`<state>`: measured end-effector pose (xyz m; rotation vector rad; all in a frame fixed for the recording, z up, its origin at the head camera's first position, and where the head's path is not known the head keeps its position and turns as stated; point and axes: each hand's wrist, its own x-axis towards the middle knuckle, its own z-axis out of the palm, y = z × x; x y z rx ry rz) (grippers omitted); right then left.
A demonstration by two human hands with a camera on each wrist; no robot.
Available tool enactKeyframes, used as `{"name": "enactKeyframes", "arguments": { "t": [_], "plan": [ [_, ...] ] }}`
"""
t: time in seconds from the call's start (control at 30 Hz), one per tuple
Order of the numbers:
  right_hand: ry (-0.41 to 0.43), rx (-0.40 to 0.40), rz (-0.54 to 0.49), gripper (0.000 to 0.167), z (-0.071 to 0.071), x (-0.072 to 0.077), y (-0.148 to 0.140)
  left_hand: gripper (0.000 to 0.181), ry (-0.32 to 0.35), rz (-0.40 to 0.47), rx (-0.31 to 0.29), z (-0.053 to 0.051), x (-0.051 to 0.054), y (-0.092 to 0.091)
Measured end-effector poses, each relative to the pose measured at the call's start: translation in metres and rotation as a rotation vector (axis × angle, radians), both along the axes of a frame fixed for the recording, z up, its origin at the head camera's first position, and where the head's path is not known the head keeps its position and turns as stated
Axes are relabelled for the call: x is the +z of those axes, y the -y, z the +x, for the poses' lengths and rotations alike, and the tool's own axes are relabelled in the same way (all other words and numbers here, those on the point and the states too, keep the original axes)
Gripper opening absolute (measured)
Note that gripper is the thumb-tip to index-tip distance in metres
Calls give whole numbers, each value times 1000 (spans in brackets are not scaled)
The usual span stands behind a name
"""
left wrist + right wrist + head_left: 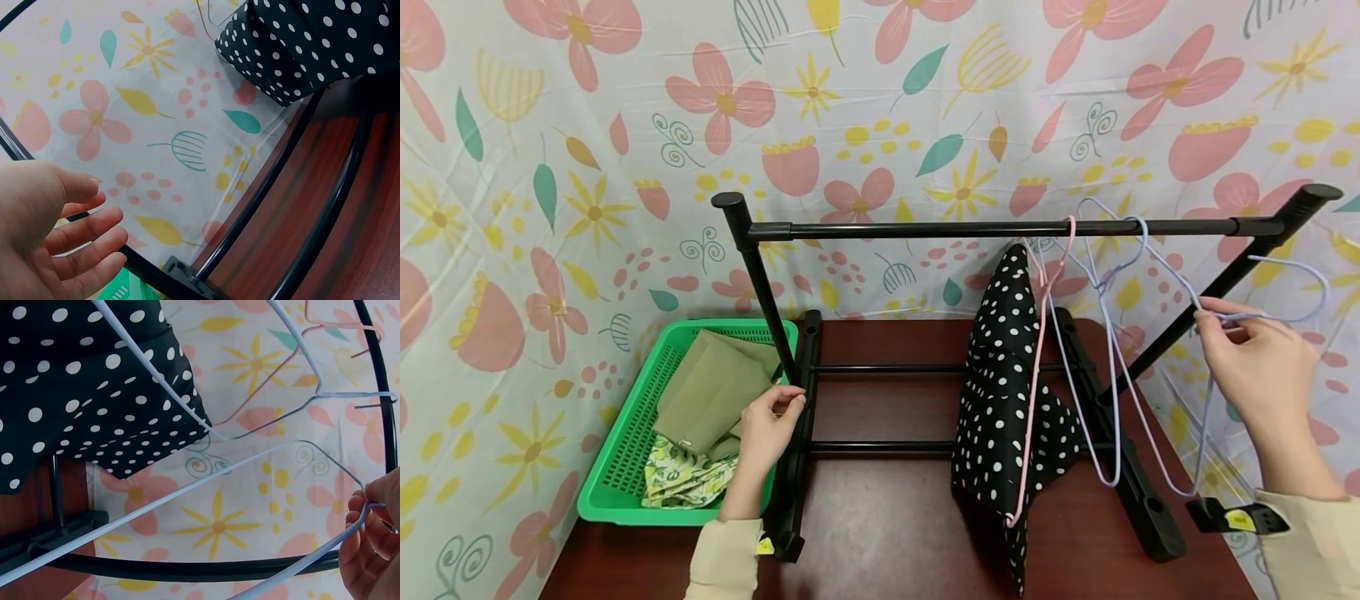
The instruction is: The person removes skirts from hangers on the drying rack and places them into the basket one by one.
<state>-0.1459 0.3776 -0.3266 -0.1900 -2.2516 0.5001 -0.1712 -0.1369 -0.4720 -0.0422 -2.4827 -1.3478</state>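
My right hand (1258,358) pinches a light blue clothes hanger (156,504) at its neck, to the right of the black garment rack (887,231). The hook of this hanger points right, off the rail. Another light blue hanger (1108,333) hangs from the rail, with no garment on it. Left of that, a black garment with white dots (996,400) hangs on a pink hanger (1037,367). My left hand (767,429) is beside the rack's left post, its fingers loosely bent and holding nothing in the left wrist view.
A green basket (617,467) stands left of the rack, with a folded olive cloth (715,392) and a yellow-green patterned cloth (685,479) inside. The rack stands on a dark red-brown table (880,517). Behind it hangs a flowered sheet (850,100).
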Motion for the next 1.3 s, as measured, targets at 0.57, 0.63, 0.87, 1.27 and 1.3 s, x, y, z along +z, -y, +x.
{"name": "enactKeyframes", "arguments": {
  "t": [0.57, 0.63, 0.87, 1.27, 1.3],
  "plan": [
    [-29, 90, 63, 26, -23, 16, 13, 9, 2, 4, -11, -3, 0, -12],
    [-12, 86, 74, 25, -25, 16, 13, 8, -2, 4, -12, -3, -1, -12],
    [3, 73, 109, 29, -34, 20, 18, 8, -8, 11, -16, -4, -3, -14],
    [76, 79, 121, 36, -47, 21, 21, 7, -32, 9, -28, -4, -7, -18],
    [78, 84, 122, 36, -48, 21, 21, 7, -27, 8, -25, -5, -7, -18]
  ]
}}
